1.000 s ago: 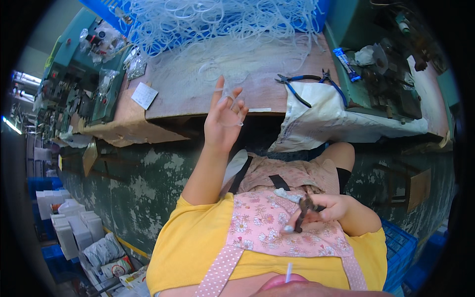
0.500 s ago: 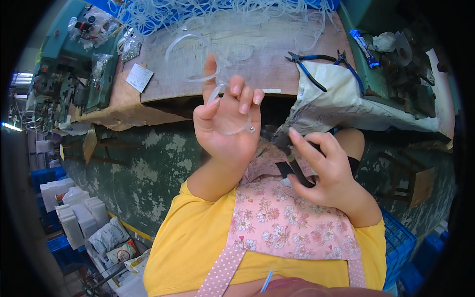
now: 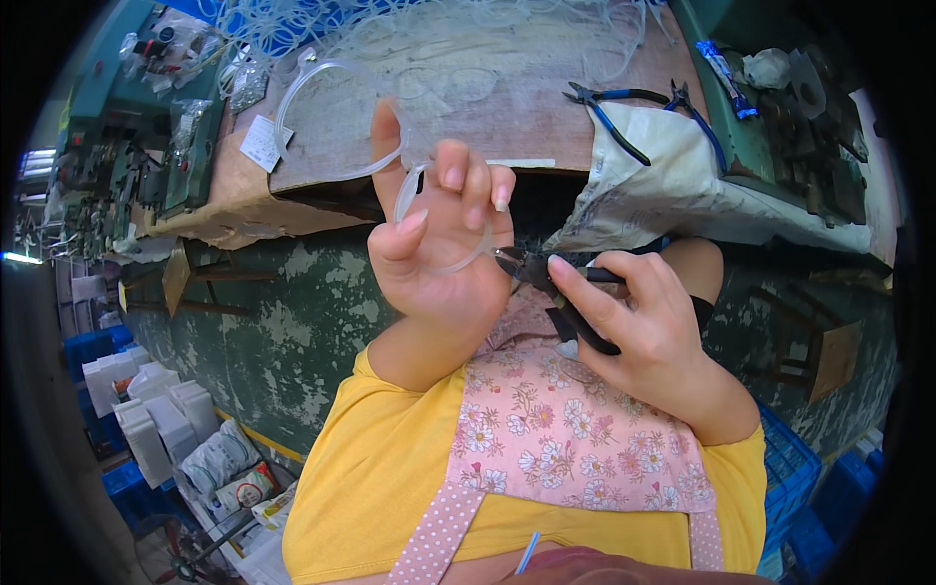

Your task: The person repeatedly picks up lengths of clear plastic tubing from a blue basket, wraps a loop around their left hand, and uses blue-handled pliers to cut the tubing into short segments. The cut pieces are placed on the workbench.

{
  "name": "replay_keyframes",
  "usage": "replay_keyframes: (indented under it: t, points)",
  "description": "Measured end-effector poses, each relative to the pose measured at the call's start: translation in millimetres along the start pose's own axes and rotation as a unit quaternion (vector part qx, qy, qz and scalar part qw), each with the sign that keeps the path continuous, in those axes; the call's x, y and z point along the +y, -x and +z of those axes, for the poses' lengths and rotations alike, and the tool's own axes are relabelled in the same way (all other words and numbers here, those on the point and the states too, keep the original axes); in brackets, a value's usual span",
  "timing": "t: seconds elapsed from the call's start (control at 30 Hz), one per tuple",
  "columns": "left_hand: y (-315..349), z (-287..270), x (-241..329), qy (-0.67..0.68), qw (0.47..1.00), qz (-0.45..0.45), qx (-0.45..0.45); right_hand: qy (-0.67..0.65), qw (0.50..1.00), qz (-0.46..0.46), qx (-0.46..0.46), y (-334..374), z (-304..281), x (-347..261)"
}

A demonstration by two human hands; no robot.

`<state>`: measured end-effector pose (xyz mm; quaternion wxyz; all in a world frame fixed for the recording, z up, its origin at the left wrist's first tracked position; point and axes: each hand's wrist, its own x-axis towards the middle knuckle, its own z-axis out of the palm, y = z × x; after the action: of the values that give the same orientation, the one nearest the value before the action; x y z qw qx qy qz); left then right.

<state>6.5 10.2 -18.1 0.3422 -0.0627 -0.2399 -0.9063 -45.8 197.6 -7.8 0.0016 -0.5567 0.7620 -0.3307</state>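
Observation:
Clear flexible tubing [image 3: 405,195] runs in loose loops through my left hand [image 3: 444,258]. The fingers are curled around it, while the index finger points up beside the larger loop. One end of the tubing, with a small shiny tip, comes out by the heel of that hand. Black-handled cutting pliers [image 3: 531,270] are gripped in my right hand [image 3: 643,317], with their jaws at this tip. Whether the jaws are closed on it I cannot tell.
A tangle of clear tubing [image 3: 390,24] lies at the table's far side. Two blue-handled pliers [image 3: 621,146] rest on a white sack [image 3: 643,185] at the right. A paper slip [image 3: 260,143] lies at the left table edge, and green machines [image 3: 190,146] flank the table.
My right hand has brought the pliers up and left, so their jaws now meet the tubing's tip. My left hand has shifted slightly left with the loops.

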Motion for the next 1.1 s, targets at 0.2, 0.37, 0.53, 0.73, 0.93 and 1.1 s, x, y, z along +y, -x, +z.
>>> replay_keyframes:
  t: [0.2,0.37,0.53,0.73,0.93,1.1]
  points:
    - [1,2,1,0.004,0.998,-0.053,0.012,0.060,0.998,-0.028,0.019,2,2,5]
    - [-7,2,5,0.021,0.983,-0.182,0.015,0.123,0.990,-0.072,0.024,3,-2,20]
    - [-13,1,4,0.080,0.964,-0.254,0.017,-0.013,0.997,-0.009,0.076,-2,-8,20]
    - [-14,-3,1,0.063,0.965,-0.256,0.001,0.012,0.999,-0.020,0.036,-2,-13,12]
    - [-5,-28,-4,0.013,0.969,-0.242,-0.051,-0.106,0.992,-0.022,-0.058,-3,-19,16]
    - [-14,-54,-25,-0.614,0.646,0.350,-0.288,-0.577,0.800,0.075,-0.148,1,-24,19]
